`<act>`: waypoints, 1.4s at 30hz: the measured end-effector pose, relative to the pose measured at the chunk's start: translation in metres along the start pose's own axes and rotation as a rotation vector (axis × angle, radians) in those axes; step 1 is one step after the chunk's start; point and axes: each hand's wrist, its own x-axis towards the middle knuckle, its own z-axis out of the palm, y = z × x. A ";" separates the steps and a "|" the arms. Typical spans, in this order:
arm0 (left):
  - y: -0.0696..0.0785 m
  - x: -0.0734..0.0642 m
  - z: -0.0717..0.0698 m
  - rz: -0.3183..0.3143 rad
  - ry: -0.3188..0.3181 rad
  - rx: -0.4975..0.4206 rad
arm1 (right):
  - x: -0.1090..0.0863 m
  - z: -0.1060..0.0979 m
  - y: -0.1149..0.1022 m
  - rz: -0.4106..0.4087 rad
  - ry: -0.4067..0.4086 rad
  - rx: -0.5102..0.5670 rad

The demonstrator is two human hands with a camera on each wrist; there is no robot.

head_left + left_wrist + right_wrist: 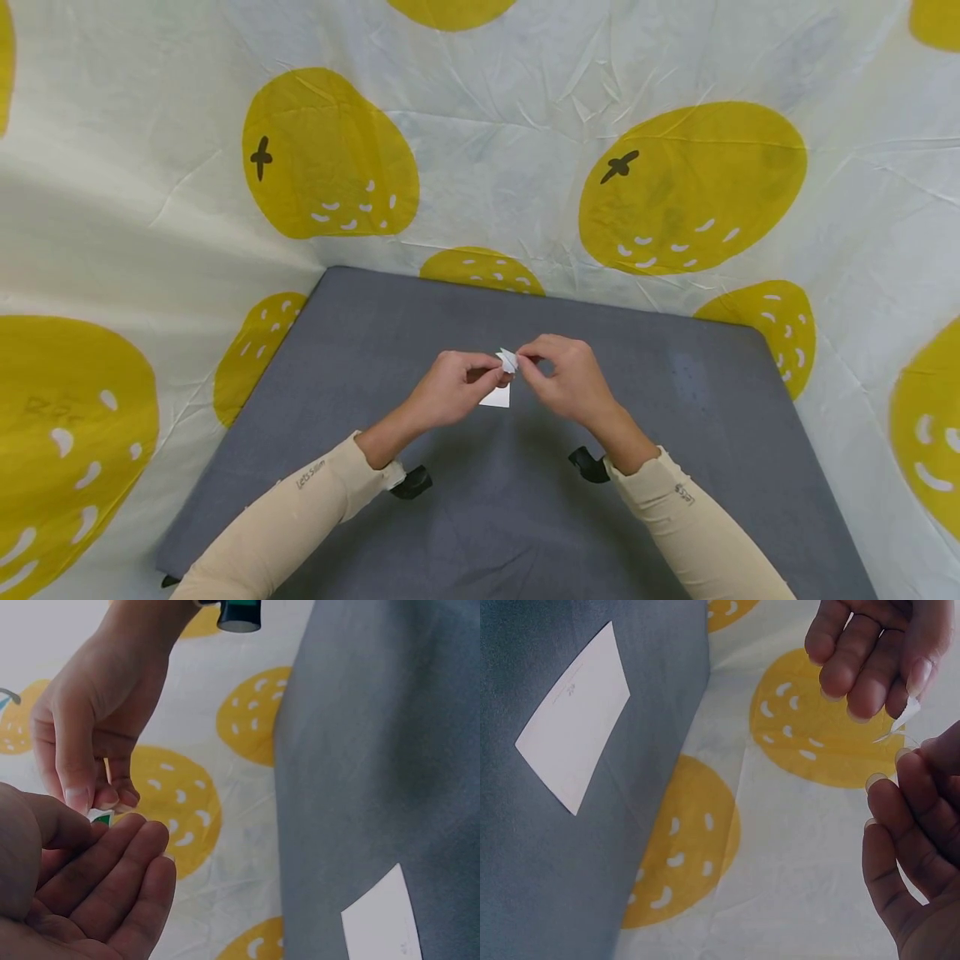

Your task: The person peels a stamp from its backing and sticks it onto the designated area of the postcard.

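Observation:
Over the table, my left hand [452, 388] pinches a small, creased white paper piece [508, 361] between thumb and fingers. My right hand [567, 377] meets it from the other side, thumb and index fingertip pinching its edge. A bit of green shows on the piece [103, 819] in the left wrist view. From the right wrist, it appears as a white curled flap [906, 715] with a thin strip reaching toward the right fingertips. Below the hands lies a flat white card [576, 716] with faint small marks; in the head view, the left hand partly covers it.
A grey cloth-covered table [420, 325] spreads under both arms. Behind and beside it hangs a white curtain [487, 183] printed with yellow fruit. Black wrist-worn devices [412, 482] sit beneath the cream sleeves [300, 508].

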 end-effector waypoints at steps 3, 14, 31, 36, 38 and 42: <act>0.000 -0.001 0.000 -0.014 -0.007 -0.014 | -0.001 0.000 0.001 0.025 -0.007 0.012; -0.004 -0.001 0.000 -0.029 -0.017 -0.026 | -0.003 -0.003 0.004 0.061 -0.001 0.021; -0.006 -0.001 0.002 -0.046 -0.053 -0.079 | -0.009 -0.006 0.010 0.081 -0.009 0.007; -0.005 -0.001 0.003 -0.037 -0.052 -0.087 | -0.009 -0.007 0.010 0.086 -0.010 0.013; -0.005 -0.001 0.003 -0.029 -0.053 -0.097 | -0.010 -0.008 0.011 0.091 -0.012 0.012; -0.006 -0.001 0.004 -0.024 -0.056 -0.103 | -0.012 -0.008 0.013 0.102 -0.016 0.007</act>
